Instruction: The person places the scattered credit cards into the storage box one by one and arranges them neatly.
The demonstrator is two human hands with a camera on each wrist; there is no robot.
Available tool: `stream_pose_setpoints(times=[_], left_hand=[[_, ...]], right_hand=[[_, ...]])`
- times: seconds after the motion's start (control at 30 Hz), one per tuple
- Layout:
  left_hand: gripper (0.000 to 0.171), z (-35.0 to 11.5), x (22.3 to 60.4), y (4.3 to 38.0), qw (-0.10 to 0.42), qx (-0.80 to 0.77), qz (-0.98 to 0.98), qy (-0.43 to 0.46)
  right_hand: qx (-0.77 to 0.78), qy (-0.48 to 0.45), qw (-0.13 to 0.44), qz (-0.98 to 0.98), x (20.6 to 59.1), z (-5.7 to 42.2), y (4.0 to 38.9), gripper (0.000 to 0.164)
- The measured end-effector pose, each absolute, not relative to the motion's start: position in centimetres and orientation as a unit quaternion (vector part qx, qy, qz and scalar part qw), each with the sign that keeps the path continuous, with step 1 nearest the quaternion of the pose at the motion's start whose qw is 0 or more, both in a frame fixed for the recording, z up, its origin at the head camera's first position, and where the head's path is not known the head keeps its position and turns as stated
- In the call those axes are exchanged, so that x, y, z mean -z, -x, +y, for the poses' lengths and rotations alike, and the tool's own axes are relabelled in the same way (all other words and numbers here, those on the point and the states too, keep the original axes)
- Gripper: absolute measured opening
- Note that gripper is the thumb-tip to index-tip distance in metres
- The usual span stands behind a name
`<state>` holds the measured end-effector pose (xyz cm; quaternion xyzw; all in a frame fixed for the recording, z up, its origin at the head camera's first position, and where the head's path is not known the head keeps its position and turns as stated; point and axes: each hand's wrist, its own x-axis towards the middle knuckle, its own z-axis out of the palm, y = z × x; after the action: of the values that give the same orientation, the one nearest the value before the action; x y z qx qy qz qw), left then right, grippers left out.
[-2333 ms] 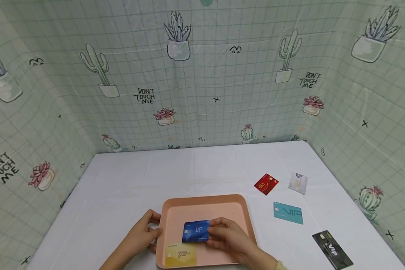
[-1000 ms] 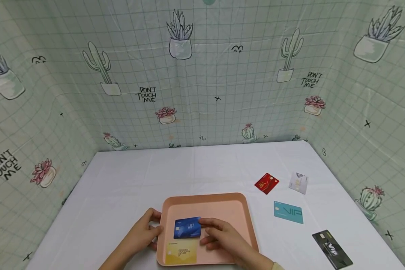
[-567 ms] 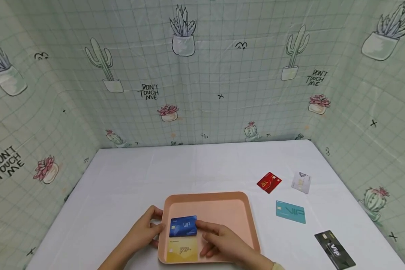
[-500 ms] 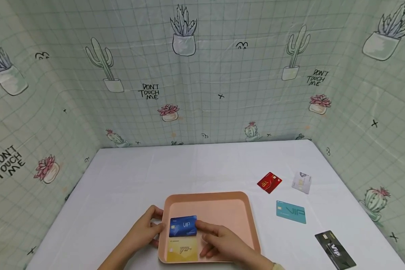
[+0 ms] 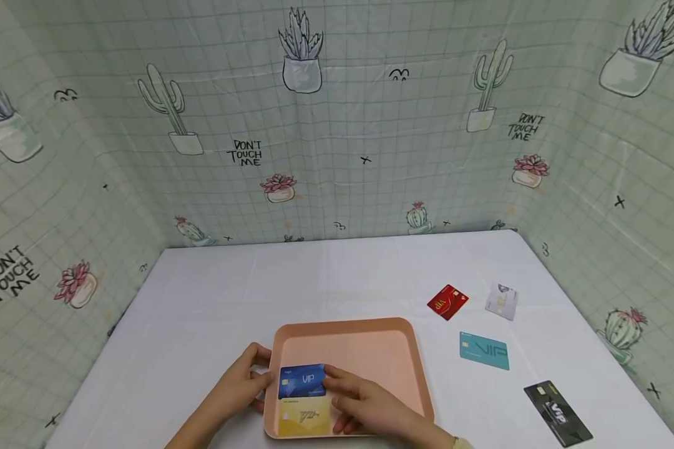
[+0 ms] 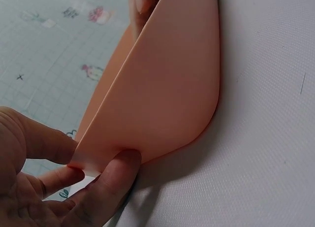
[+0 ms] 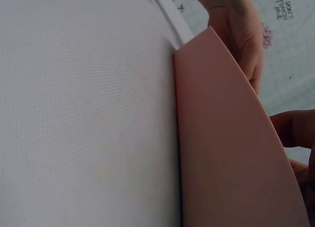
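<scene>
A blue VIP card (image 5: 302, 380) lies flat in the peach tray (image 5: 365, 340), directly above a gold card (image 5: 304, 418) with their long edges meeting. Both are near the tray's left wall. My right hand (image 5: 371, 405) reaches in over the tray, its extended fingertips touching the blue card's right edge. At the tray's left side, my left hand (image 5: 238, 383) grips the rim. The left wrist view shows its thumb (image 6: 120, 173) against the tray's outer wall. In the right wrist view, the tray wall hides most of the right hand's fingers and both cards.
To the right of the tray, a red card (image 5: 448, 302), a pale grey card (image 5: 502, 302), a teal card (image 5: 484, 351) and a black card (image 5: 558, 413) lie apart on the white table (image 5: 219, 299). Cactus-print cloth (image 5: 331, 143) surrounds the table's back and sides.
My right hand has slid the blue card left across the tray, then slightly toward me against the gold card. My left hand has stayed at the tray's left rim.
</scene>
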<state>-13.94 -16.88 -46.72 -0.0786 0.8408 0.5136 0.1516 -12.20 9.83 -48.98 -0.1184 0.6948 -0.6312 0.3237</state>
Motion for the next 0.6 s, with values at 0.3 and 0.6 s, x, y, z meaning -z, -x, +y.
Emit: stream_pose_setpoints(times=[0.3, 0.6], left_hand=[[0.035, -16.95, 46.96, 14.12, 0.154, -0.517, 0.839, 0.077], [0.034, -16.91, 46.84, 14.11, 0.155, -0.514, 0.839, 0.083]], right_hand=[[0.632, 0.121, 0.32, 0.695, 49.16, 9.94, 12.36, 0.046], [0.646, 0.107, 0.324, 0.683, 49.2, 10.05, 12.37, 0.045]])
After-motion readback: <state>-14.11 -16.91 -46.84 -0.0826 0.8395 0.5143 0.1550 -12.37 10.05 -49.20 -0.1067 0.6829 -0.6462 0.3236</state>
